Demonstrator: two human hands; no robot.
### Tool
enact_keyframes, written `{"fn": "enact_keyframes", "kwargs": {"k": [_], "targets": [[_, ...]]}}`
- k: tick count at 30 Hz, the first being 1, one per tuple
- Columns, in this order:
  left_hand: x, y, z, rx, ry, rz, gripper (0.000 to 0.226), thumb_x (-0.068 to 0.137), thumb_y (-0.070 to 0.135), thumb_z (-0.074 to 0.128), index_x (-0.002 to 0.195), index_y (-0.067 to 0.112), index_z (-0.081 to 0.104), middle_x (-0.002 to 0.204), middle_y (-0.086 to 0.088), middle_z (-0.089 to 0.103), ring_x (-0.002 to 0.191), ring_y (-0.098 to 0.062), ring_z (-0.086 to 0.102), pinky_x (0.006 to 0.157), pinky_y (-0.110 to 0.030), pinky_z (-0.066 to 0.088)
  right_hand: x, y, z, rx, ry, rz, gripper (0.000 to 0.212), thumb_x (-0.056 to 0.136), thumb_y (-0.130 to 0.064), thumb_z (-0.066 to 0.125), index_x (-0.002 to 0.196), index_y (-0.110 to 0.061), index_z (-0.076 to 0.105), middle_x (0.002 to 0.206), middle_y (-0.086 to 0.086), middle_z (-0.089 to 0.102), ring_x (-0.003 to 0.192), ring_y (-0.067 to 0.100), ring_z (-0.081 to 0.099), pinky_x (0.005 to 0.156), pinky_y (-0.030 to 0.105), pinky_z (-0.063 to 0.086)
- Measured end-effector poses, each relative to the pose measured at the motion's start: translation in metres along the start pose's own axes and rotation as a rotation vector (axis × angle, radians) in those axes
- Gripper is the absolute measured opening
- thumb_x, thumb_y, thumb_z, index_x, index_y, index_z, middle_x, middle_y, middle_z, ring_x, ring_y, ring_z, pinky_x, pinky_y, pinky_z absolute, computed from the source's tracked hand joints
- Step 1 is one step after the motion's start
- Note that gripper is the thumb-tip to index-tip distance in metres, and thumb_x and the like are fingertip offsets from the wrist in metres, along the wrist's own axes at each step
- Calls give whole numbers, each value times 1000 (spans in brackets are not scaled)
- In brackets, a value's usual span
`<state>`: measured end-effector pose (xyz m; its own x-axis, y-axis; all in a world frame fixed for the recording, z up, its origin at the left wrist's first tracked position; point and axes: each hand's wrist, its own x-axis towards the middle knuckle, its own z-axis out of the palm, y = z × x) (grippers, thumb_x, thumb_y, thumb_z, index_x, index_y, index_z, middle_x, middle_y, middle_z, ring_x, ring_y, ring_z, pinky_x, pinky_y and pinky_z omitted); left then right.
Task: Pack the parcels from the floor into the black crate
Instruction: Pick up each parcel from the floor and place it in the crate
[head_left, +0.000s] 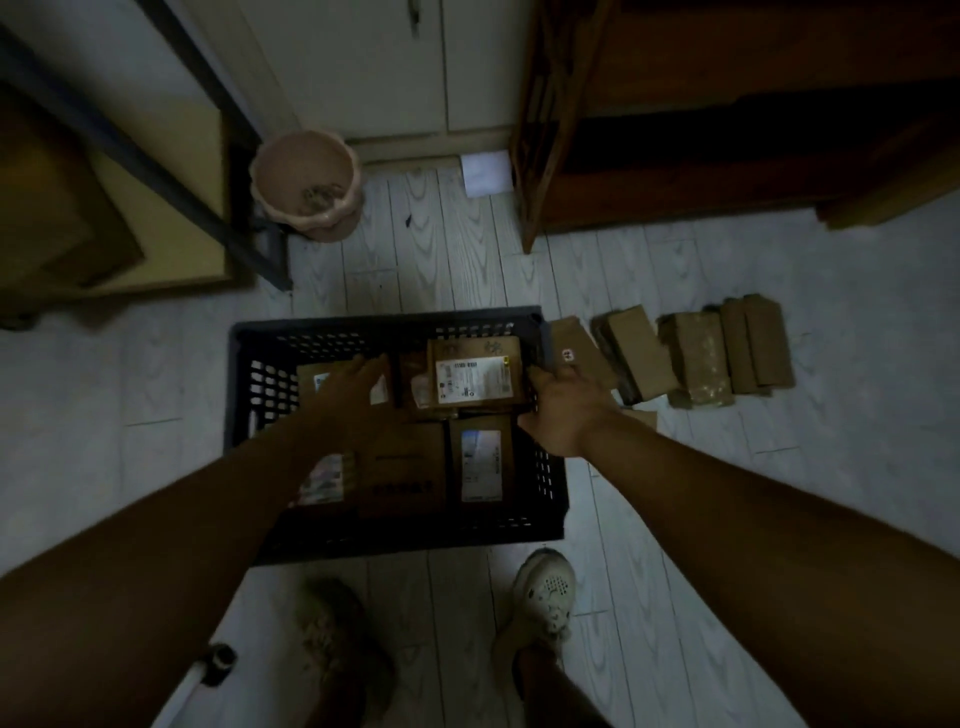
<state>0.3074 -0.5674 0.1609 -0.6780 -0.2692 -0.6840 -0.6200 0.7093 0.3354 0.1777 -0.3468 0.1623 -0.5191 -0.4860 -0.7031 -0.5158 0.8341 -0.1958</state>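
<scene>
The left hand (353, 387) lies flat, fingers spread, on a cardboard parcel (311, 382) inside the black crate (395, 327). The right hand (563, 402) is at the crate's right rim — whether it grips a parcel cannot be told. White shipping labels (470, 380) show, but the text is unreadable. More parcels (698, 358) wait on the floor to the right.
</scene>
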Motion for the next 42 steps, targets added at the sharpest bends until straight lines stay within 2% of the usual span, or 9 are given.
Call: {"fn": "enact_keyframes", "kwargs": {"k": [3, 6, 8, 14, 18, 25, 31, 36, 42], "targets": [[-87, 25, -33, -17, 12, -28, 78, 90, 36, 57, 150, 17, 9, 156, -11, 12, 143, -29, 12, 116, -41, 15, -77, -4, -46, 106, 35, -2, 60, 90, -42, 51, 142, -19, 32, 143, 17, 38, 131, 33, 33, 106, 39, 32], [-164, 52, -55, -20, 34, -29, 76, 90, 37, 56, 149, 16, 14, 155, -12, 16, 141, -31, 18, 114, -45, 22, -149, -3, -81, 174, 34, -34, 55, 91, -44, 52, 134, -12, 42, 135, 19, 47, 122, 31, 44, 91, 29, 37], [-206, 70, -66, -19, 55, -14, 74, 90, 36, 56, 149, 17, 16, 154, -11, 20, 140, -30, 21, 114, -46, 23, -190, 0, -100, 156, 38, -52, 54, 91, -44, 51, 134, -12, 44, 136, 19, 48, 122, 30, 45, 97, 32, 39], [-298, 119, -86, 39, 137, 32, 73, 86, 41, 60, 146, 19, 25, 150, -11, 30, 138, -30, 27, 113, -48, 24, -296, 10, -138, 59, 218, 25, 68, 89, -50, 51, 145, -16, 30, 148, 14, 33, 133, 32, 34, 107, 44, 33], [-341, 140, -88, 2, 216, 31, 82, 86, 49, 57, 149, 22, 12, 156, -10, 15, 142, -30, 15, 115, -44, 18, -360, 22, -137, 40, 287, 98, 75, 89, -54, 48, 150, -23, 19, 156, 9, 20, 140, 31, 23, 108, 43, 29], [-400, 180, -78, -45, 205, 155, 81, 88, 53, 51, 150, 25, 8, 159, -6, 5, 145, -25, 6, 116, -38, 11, -455, 50, -115, 59, 356, 186, 77, 86, -56, 53, 149, -23, 22, 155, 8, 24, 138, 30, 29, 109, 45, 33], [-430, 234, -50, -15, 188, 246, 79, 88, 57, 47, 149, 27, 8, 159, -5, 7, 145, -24, 7, 118, -43, 13, -509, 95, -102, 50, 398, 244, 71, 88, -50, 53, 147, -22, 26, 152, 8, 28, 134, 29, 34, 107, 44, 35], [-434, 318, -17, -19, 164, 324, 77, 90, 52, 48, 150, 25, 8, 158, -4, 8, 145, -24, 11, 115, -38, 16, -549, 168, -93, 68, 392, 229, 71, 90, -49, 53, 148, -24, 23, 153, 9, 26, 137, 30, 30, 110, 44, 31], [-422, 437, 35, -21, 151, 359, 76, 90, 50, 50, 149, 26, 8, 159, -7, 4, 145, -27, 5, 118, -45, 14, -583, 293, -79, 222, 362, 291, 79, 89, -52, 53, 151, -22, 14, 157, 9, 17, 140, 30, 26, 112, 40, 28]]}}
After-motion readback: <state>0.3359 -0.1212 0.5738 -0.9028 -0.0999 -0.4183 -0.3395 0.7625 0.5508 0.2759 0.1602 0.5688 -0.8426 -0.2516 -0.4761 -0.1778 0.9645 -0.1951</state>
